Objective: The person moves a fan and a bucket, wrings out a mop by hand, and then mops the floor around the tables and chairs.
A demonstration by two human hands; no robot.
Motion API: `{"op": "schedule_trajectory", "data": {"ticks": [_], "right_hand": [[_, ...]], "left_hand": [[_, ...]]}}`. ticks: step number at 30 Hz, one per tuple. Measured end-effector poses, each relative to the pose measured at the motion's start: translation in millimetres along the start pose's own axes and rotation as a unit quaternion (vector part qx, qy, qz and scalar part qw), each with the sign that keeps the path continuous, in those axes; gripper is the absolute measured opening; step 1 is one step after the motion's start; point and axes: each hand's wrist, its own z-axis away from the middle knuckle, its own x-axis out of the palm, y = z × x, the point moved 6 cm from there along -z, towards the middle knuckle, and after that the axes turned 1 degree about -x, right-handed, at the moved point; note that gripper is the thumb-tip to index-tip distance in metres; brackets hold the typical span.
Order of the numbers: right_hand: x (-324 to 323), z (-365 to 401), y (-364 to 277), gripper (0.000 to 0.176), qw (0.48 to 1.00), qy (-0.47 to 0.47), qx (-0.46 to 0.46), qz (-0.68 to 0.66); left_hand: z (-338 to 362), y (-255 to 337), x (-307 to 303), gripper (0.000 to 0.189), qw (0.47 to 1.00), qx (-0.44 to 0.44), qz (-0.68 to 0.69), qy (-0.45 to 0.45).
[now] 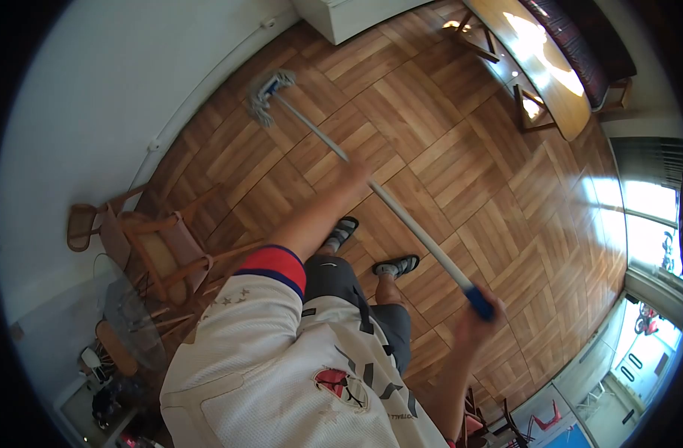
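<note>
A mop runs diagonally across the head view, its pale handle (423, 237) tilted towards me. My left hand (354, 170) is closed round the handle partway down, with the arm stretched forward. At the upper end, my right hand (476, 325) grips the blue end piece (479, 302). The grey string mop head (262, 97) rests on the wooden floor (408, 112) near the left wall, its strands spread around a blue clamp. My two feet in dark sandals stand below the handle.
A wooden chair (158, 250) stands by the white wall at left, beside a glass-topped table (128, 317). At upper right are a wooden table (547, 60) and a dark padded bench (576, 52). A white cabinet (349, 19) stands at the top. Red chairs show at lower right.
</note>
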Motion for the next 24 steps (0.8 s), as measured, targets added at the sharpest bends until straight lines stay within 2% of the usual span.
{"op": "schedule_trajectory", "data": {"ticks": [1, 3, 4, 6, 8, 10, 11, 12, 13, 14, 15, 16, 17, 18, 19, 20, 21, 23, 24], "right_hand": [[39, 22, 32, 0.016, 0.997, -0.063, 0.040, 0.000], [84, 66, 75, 0.015, 0.991, -0.113, 0.068, -0.011], [82, 79, 83, 0.015, 0.988, -0.127, 0.081, -0.016], [63, 100, 97, 0.014, 0.982, -0.154, 0.110, -0.027], [-7, 100, 84, 0.014, 0.987, -0.121, 0.109, -0.004], [-93, 100, 39, 0.015, 0.991, -0.096, 0.085, 0.023], [-140, 104, 6, 0.015, 0.993, -0.088, 0.064, 0.040], [-199, 113, -34, 0.015, 0.997, -0.003, 0.048, 0.058], [-262, 122, -83, 0.019, 0.999, 0.015, 0.036, 0.036], [-341, 139, -142, 0.017, 0.984, 0.042, -0.066, 0.162], [-371, 162, -215, 0.010, 0.988, 0.097, -0.090, 0.083], [-357, 192, -286, 0.007, 0.988, 0.008, -0.126, 0.087], [-358, 232, -351, 0.023, 0.958, 0.137, -0.231, 0.103], [-311, 277, -405, 0.041, 0.897, 0.276, -0.316, 0.137], [-303, 309, -449, 0.039, 0.902, 0.207, -0.349, 0.147], [-311, 343, -485, 0.038, 0.854, 0.279, -0.400, 0.180], [-315, 370, -506, 0.037, 0.798, 0.345, -0.448, 0.210], [-355, 393, -532, 0.036, 0.841, 0.268, -0.419, 0.211], [-362, 394, -525, 0.034, 0.834, 0.272, -0.429, 0.217]], "left_hand": [[4, -17, -36, 0.027, 0.995, 0.017, -0.091, 0.036], [13, -49, -108, 0.032, 0.954, 0.030, -0.275, 0.116], [23, -51, -125, 0.033, 0.930, -0.012, -0.352, 0.103], [46, -70, -113, 0.034, 0.951, -0.045, -0.294, 0.081], [82, -79, -69, 0.038, 0.966, -0.020, -0.239, 0.091], [113, -99, 31, 0.051, 0.985, -0.033, 0.012, 0.167], [148, -57, 71, 0.060, 0.995, 0.015, -0.091, 0.029], [189, -30, 137, 0.060, 0.994, 0.046, -0.079, -0.061], [232, -4, 204, 0.059, 0.984, 0.073, -0.060, -0.152], [297, 60, 222, 0.043, 0.953, 0.226, -0.103, -0.172], [369, 126, 236, 0.028, 0.893, 0.391, -0.147, -0.165], [443, 187, 247, 0.018, 0.819, 0.531, -0.171, -0.136], [502, 232, 261, 0.014, 0.792, 0.543, -0.143, -0.241], [557, 265, 282, 0.020, 0.751, 0.534, -0.050, -0.385], [603, 295, 274, 0.021, 0.735, 0.524, -0.010, -0.430], [640, 318, 268, 0.023, 0.691, 0.503, -0.035, -0.517], [665, 328, 275, 0.025, 0.684, 0.496, -0.030, -0.533], [698, 331, 290, 0.028, 0.692, 0.491, -0.021, -0.529], [703, 324, 297, 0.030, 0.707, 0.493, -0.019, -0.507]]}}
